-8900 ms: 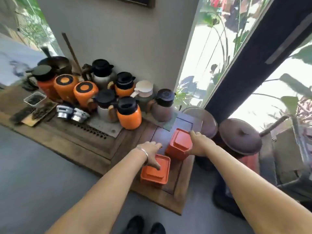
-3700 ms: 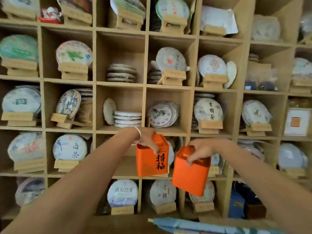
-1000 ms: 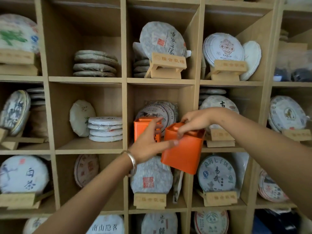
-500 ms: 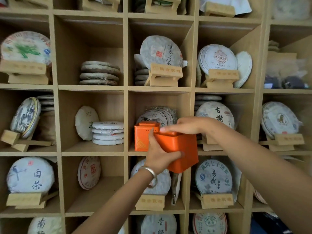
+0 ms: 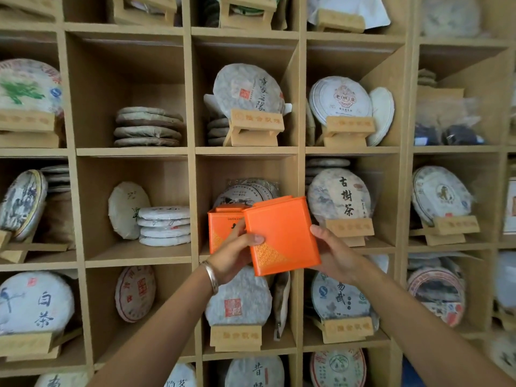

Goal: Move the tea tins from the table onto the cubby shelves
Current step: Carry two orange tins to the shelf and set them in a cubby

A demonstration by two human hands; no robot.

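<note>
One orange tea tin (image 5: 222, 226) stands upright at the left front of the middle cubby (image 5: 245, 250), in front of wrapped tea cakes. A second orange tea tin (image 5: 282, 233) is held upright in the air just in front of that cubby, slightly tilted. My left hand (image 5: 234, 252) grips its left edge with the thumb across the front. My right hand (image 5: 333, 254) holds its right side and lower corner. The second tin partly hides the first one.
The wooden cubby shelves (image 5: 191, 152) are filled with round paper-wrapped tea cakes, some on wooden stands (image 5: 349, 229), some stacked flat (image 5: 164, 226). The cubby to the left has free floor at its front. A divider (image 5: 301, 174) bounds the middle cubby on the right.
The second tin has been turned upright, its front face now toward me. My right hand moved from the tin's top to its right side; my left hand shifted to its left edge.
</note>
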